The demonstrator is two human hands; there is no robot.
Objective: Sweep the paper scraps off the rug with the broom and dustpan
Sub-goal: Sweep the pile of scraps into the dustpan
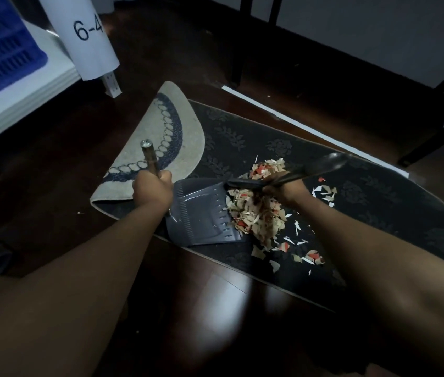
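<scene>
Scraps heaped at the dustpan's lip – spill risk on both sides
Left hand [152,187] grips the metal handle of the grey plastic dustpan [202,210], which sits on the dark patterned rug [270,142] with its lip against the pile of beige, white and red paper scraps [256,213]; right hand [283,187] is closed round the black hand broom [297,172], its head over the far edge of the pile. A hard stroke could flick light scraps over the pan or onto the dark wooden floor [215,308] – and if the lip lifts off the soft pile, pieces may slide underneath. Stray scraps lie near the rug's front edge, and the folded-back corner [161,137] could hide more
</scene>
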